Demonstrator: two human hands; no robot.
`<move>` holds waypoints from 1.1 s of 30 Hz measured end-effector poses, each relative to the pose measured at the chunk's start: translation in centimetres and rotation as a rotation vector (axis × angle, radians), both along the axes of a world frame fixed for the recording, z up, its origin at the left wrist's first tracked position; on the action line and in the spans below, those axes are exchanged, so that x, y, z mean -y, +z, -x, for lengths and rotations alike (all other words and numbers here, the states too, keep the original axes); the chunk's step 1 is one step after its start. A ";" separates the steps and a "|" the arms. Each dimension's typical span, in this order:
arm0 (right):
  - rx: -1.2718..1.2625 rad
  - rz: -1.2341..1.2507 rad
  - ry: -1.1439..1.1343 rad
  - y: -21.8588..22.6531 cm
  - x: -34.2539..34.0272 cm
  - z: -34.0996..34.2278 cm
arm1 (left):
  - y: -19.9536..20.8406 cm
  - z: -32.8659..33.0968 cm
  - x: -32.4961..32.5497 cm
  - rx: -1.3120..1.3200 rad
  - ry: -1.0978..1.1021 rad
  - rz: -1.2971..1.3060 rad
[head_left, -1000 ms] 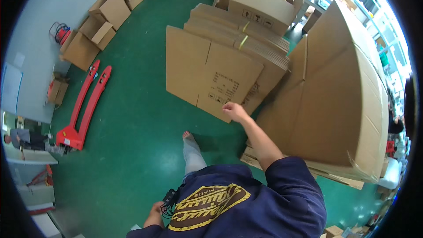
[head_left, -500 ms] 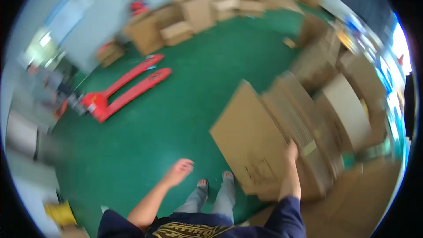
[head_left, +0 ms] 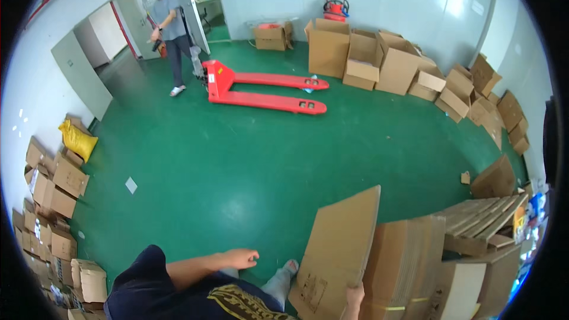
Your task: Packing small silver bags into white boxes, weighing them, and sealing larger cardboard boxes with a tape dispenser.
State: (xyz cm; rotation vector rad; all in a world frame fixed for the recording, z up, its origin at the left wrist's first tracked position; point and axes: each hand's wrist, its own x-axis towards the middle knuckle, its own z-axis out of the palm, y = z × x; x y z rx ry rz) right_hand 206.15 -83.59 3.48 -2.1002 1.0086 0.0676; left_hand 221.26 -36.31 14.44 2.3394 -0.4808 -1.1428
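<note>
My right hand (head_left: 354,297) is closed on the right edge of a flattened cardboard box (head_left: 338,243), which stands tilted in front of a stack of flat cartons (head_left: 403,255). Dark print shows low on the box's face. My left hand (head_left: 242,258) holds nothing and hangs over the green floor in front of my body, its fingers loosely bent and a little apart. The flattened box is the thing nearest to it, a short way to the right.
A red pallet jack (head_left: 267,92) stands ahead, with a person (head_left: 172,29) at its handle. Open cartons (head_left: 329,47) line the far wall; more cartons (head_left: 68,175) and a yellow sack (head_left: 77,139) are at the left. Bundled cardboard (head_left: 483,219) lies at the right.
My view has swung left, bringing the person and the left-hand cartons into sight. My right hand still grips the flattened box, which now stands more upright in view.
</note>
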 end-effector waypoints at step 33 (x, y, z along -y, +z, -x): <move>-0.425 0.007 -0.725 22.4 -81.7 43.5 | 7.8 32.7 -16.9 0.048 -2.228 0.261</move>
